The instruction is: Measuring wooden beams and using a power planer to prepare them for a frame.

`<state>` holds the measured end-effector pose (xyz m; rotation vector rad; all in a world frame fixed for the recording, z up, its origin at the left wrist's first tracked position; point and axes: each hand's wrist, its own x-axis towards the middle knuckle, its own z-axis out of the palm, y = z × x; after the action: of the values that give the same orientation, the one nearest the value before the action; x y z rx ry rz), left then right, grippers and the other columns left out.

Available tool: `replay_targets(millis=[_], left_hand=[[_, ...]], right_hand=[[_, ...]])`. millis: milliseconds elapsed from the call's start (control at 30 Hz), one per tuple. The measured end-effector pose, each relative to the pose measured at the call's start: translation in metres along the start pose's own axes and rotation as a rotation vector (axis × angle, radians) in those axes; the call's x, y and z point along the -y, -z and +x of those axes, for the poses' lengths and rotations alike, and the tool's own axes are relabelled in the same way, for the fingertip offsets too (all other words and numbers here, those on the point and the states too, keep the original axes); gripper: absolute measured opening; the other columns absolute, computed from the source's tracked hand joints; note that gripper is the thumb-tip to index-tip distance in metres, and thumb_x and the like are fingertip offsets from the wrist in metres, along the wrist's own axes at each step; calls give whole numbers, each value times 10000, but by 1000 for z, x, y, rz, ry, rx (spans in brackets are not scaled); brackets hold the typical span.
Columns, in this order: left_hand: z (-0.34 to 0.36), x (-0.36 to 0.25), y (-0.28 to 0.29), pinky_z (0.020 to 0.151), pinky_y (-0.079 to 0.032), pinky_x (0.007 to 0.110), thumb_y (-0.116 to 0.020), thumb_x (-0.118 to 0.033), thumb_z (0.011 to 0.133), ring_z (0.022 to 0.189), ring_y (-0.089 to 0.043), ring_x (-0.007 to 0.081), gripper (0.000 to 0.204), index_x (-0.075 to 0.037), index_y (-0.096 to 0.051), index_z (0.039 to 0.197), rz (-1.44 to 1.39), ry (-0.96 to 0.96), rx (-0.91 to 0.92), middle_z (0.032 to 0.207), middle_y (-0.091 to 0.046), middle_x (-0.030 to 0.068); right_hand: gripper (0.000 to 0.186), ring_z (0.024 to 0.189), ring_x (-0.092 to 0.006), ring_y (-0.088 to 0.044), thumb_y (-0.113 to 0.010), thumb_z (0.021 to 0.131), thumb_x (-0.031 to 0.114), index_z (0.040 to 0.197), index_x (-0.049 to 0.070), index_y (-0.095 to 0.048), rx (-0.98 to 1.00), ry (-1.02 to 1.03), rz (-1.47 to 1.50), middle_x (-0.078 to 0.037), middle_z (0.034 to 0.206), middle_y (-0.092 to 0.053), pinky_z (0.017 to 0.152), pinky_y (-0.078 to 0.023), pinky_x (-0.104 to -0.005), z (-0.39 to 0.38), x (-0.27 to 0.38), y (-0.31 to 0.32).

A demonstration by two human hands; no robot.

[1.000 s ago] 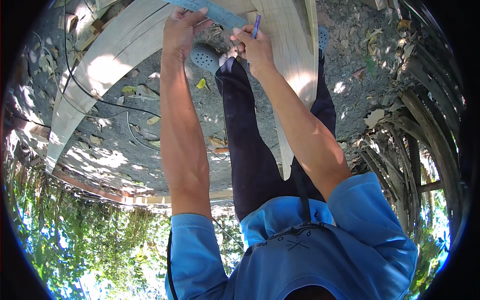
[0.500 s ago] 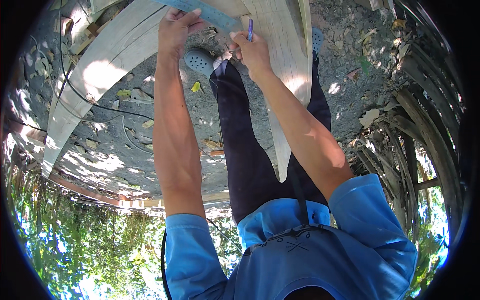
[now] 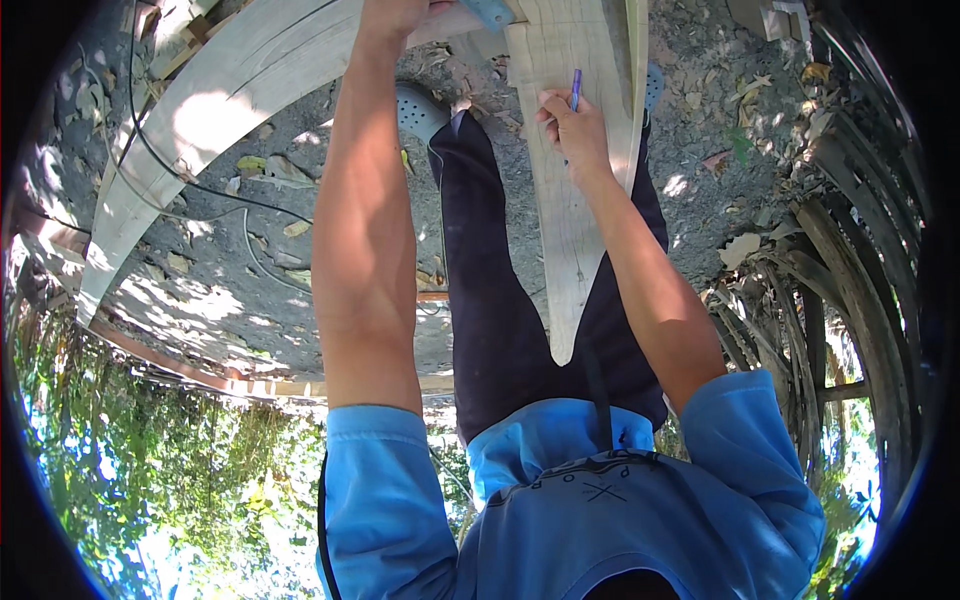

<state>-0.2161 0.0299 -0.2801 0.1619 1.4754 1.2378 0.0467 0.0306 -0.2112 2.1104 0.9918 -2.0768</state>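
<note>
My right hand [image 3: 575, 125] is closed round a thin purple pen [image 3: 576, 88], whose end stands up past the fingers. It is over the pale tapered board [image 3: 565, 230], which narrows to a blunt tip between my thighs. My left hand [image 3: 396, 14] is at the top edge, partly cut off, beside a blue ruler [image 3: 490, 12]. It appears closed on the ruler, most of which lies out of view. Below the left hand passes a long curved plank [image 3: 225, 110], sweeping down to the left.
Black cable [image 3: 205, 207] crosses the curved plank and the ground. Dry leaves and wood scraps litter the dirt. On the right lean dry poles and palm stalks [image 3: 850, 250]. My grey clog [image 3: 420, 112] stands left of the board.
My right hand has moved right and toward me over the tapered board, pen still held. My left hand and the ruler have shifted right and up, partly leaving the view.
</note>
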Motion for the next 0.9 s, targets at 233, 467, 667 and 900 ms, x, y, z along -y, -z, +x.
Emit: replay_targets(millis=[233, 467, 667, 900], left_hand=[[3, -15, -6, 650, -528, 292, -614, -9, 826, 707, -630, 145, 177, -33, -624, 1001, 43, 47, 5, 852, -666, 37], [1, -22, -10, 617, -517, 292, -623, -19, 814, 699, -620, 138, 167, -35, -623, 980, 199, 133, -38, 831, -657, 43], [15, -17, -12, 611, -536, 302, -616, -10, 804, 715, -634, 164, 212, -17, -620, 1015, 166, 161, -54, 854, -662, 72], [17, -24, -24, 556, -530, 335, -631, -58, 778, 585, -648, 209, 155, -2, -667, 918, 507, 185, -145, 698, -668, 116]], right_hand=[[135, 498, -33, -449, -647, 853, 213, 913, 93, -633, 34, 2, -7, 16, 710, -589, 430, -298, -183, 1, 8, 0], [139, 528, -74, -482, -634, 849, 157, 885, 23, -641, 4, -1, -26, -30, 692, -601, 500, -382, -219, 2, 7, 6], [125, 496, -31, -457, -650, 857, 216, 907, 102, -640, 32, 4, -42, 24, 702, -591, 429, -303, -183, 4, 5, 8], [135, 497, -32, -452, -652, 851, 221, 904, 99, -637, 49, 12, -76, 16, 711, -593, 432, -300, -187, 4, 13, 9]])
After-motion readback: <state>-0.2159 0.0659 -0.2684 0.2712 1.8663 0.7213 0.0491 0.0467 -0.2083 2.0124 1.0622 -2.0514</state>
